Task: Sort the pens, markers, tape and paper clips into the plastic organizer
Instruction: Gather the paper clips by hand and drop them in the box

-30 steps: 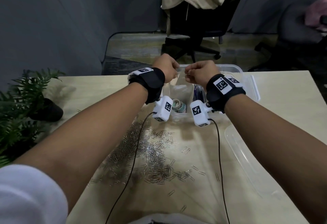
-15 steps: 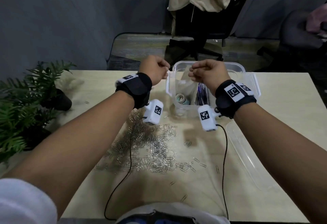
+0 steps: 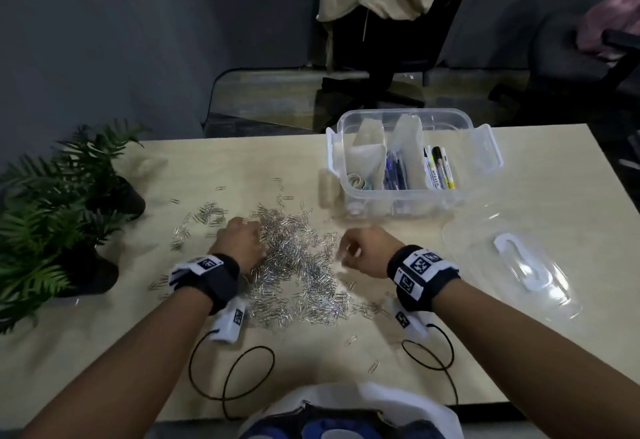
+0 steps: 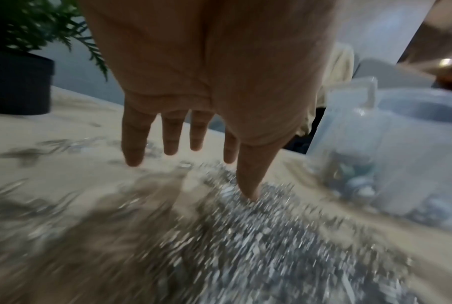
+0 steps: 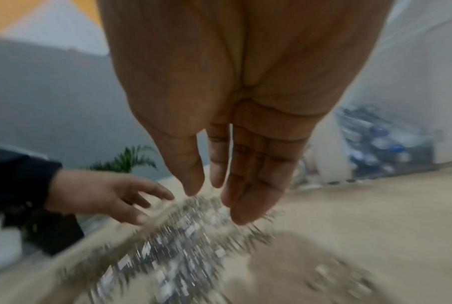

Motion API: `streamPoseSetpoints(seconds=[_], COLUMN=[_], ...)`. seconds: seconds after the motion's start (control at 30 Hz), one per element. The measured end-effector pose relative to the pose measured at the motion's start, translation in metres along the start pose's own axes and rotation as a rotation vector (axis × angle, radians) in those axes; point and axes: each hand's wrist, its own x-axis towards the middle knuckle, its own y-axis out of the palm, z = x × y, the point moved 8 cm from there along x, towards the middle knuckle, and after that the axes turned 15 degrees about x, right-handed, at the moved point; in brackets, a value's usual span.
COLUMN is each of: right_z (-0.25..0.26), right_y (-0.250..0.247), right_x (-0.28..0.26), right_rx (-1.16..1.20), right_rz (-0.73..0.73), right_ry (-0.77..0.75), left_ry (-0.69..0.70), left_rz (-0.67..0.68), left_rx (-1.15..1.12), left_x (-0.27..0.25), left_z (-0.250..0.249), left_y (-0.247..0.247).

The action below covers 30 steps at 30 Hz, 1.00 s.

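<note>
Dim and flatly lit in the head view, with soft shadows under both forearms on the table [image 3: 519,196]. Bowed at the edges by the wide lens. Heavily motion-blurred in both wrist views, the paper clips [image 4: 271,236] smeared into streaks.

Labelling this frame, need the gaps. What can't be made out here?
- Left hand fingertips: head view, hidden behind the hand's back.
- Paper clips: both wrist views, motion blur; single clips unreadable.
- Tape in organizer: head view, mostly hidden by a divider.
- Right hand fingers: head view, blurred.
</note>
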Motion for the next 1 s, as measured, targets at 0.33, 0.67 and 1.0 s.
streamPoseSetpoints(seconds=[0.33,0.67,1.0], right_z=[-0.114,-0.111,-0.070], right_y=[0.028,0.050,0.057], right_x=[-0.052,-0.060,-0.033], right_rx=[-0.199,-0.088,0.081], right_rz=[-0.009,-0.068,-0.242], right_ry=[0.539,0.471,0.117], left_ry=[-0.227,-0.181,0.045], left_rz=[0.121,0.109,-0.041], left_rx=[-0.008,0.016,-0.040], left_x=[-0.024,-0.037,-0.055], left_z=[0.061,0.020,-0.023], left_y=[0.070,0.100,0.086])
